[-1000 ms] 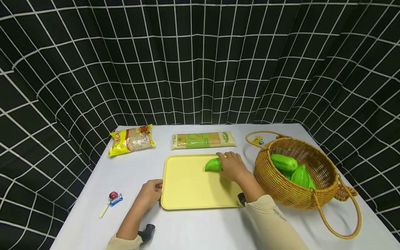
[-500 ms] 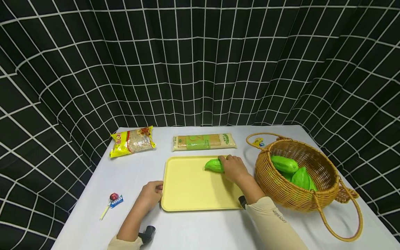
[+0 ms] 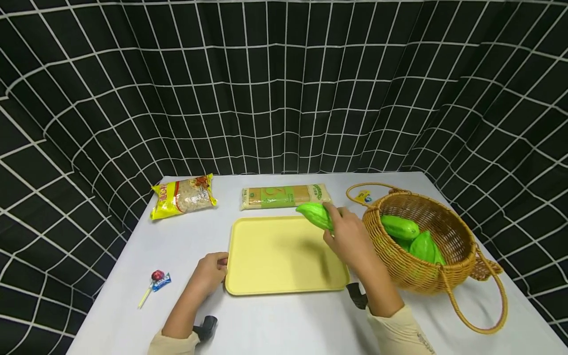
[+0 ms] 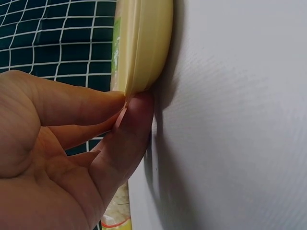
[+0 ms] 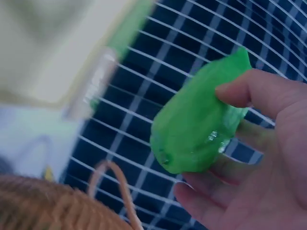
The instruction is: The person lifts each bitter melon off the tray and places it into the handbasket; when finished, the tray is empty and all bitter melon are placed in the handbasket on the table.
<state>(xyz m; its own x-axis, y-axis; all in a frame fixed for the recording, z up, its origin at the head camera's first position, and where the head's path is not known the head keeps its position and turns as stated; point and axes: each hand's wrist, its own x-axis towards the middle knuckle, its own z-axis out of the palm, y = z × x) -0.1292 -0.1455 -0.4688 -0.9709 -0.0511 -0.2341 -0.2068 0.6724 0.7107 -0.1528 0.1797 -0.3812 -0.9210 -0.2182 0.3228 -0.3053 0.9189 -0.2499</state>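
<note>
A green ridged gourd (image 3: 312, 213) is held in my right hand (image 3: 352, 241), raised above the right rear part of the yellow tray (image 3: 266, 261). In the right wrist view the thumb and fingers grip the gourd (image 5: 196, 120) from one side, and its pointed tip sticks out beyond the thumb. My left hand (image 3: 208, 273) is at the tray's left edge. The left wrist view shows that thumb and fingers pinching the tray's rim (image 4: 146, 48). To the right stands a round wicker basket (image 3: 395, 271) with several green vegetables (image 3: 399, 227) inside, partly hidden by its wall.
Behind the tray lies a long noodle packet (image 3: 286, 196). A yellow bag (image 3: 184, 197) sits at the back left. A red lollipop (image 3: 157, 275) and a small blue wrapper (image 3: 161, 282) lie front left. Near the basket handle is a small yellow-and-blue packet (image 3: 364, 195).
My right hand has lifted the gourd off the tray and shifted it slightly right. The left hand stays on the tray's edge. The head view has tilted a little.
</note>
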